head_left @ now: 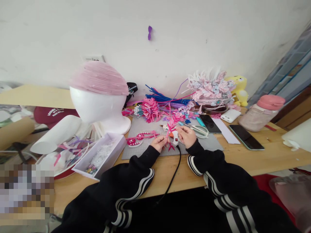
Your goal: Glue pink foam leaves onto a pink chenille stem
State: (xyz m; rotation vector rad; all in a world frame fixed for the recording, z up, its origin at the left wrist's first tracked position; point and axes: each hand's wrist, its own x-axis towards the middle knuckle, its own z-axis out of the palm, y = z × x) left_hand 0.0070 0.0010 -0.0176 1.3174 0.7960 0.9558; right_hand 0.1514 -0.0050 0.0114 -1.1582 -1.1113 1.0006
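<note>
My left hand [159,143] pinches the lower stem of a pink fuzzy sprig [173,121], which looks made of pipe cleaners with leaf-like branches. Closed at the fingertips, my right hand [186,136] meets the sprig's right side. Between the hands is a white and orange glue gun [175,139] with a red switch; its black cord runs down over the table edge. Whether my right hand touches the gun I cannot tell. Left of my hands, pink looped pieces with white beads [134,141] lie on the grey mat [145,152]. Scissors [200,130] rest just beyond my right hand.
A white mannequin head [97,105] with a pink cap stands left, behind a box of beads [114,147]. Pink flower bunches [150,110] and blue stems [165,98] lie at the back. Rightward are a floral headpiece [211,87], phones [246,137] and a pink-lidded bottle [261,113].
</note>
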